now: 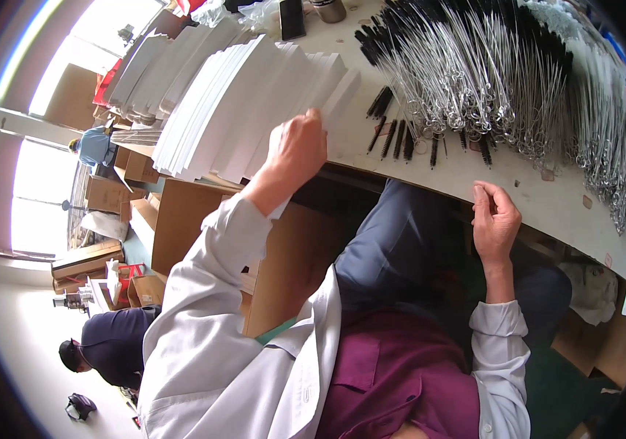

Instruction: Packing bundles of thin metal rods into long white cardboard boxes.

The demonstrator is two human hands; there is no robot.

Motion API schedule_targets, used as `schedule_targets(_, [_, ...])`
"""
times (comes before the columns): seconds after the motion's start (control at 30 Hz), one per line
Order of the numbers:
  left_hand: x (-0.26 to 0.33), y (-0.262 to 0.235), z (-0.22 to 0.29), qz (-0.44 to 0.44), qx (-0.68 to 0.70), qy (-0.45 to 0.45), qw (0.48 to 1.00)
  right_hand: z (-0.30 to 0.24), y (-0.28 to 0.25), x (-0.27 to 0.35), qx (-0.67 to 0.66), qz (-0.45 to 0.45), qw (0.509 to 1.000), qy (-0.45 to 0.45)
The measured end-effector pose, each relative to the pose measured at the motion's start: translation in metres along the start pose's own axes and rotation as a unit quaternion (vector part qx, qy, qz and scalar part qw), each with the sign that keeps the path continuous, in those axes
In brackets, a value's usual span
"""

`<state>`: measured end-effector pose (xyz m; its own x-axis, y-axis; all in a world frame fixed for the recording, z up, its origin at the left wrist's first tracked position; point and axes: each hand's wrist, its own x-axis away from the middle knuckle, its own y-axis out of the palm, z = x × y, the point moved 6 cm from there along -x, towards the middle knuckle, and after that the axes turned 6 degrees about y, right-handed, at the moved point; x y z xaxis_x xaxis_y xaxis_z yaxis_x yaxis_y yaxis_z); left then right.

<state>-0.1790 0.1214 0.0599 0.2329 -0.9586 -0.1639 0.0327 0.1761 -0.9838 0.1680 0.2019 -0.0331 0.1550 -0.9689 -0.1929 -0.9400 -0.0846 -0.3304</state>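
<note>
My left hand (297,150) is closed at the near right edge of a long row of white flat folded cartons (232,102). Its fingertips point away from me, and whatever they pinch is hidden. Over the table's front edge, my right hand (496,219) is curled with thumb and fingers together, nothing showing in it. Beyond it lies a large heap of wire-handled brushes (466,80) with black bristles and looped ends. Several short black brushes (398,139) lie loose on the tabletop between the cartons and the heap.
The white table (437,175) spans the far side, above my knees. A dark phone (292,20) and a metal cup (329,9) stand at the back. An open brown cardboard box (189,227) sits below left. One person (112,347) bends at far left; another (95,145) is beyond.
</note>
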Motion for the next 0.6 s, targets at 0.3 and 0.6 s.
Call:
schedule_targets(0.3, [-0.056, 0.012, -0.01, 0.036, -0.216, 0.063, 0.974, -0.008, 0.0, 0.001, -0.003, 0.02, 0.999, -0.036])
schedule_targets(0.6, [0.032, -0.015, 0.125, 0.014, 0.134, 0.213, 0.968, -0.012, -0.008, 0.002, -0.056, -0.004, 0.997, -0.057])
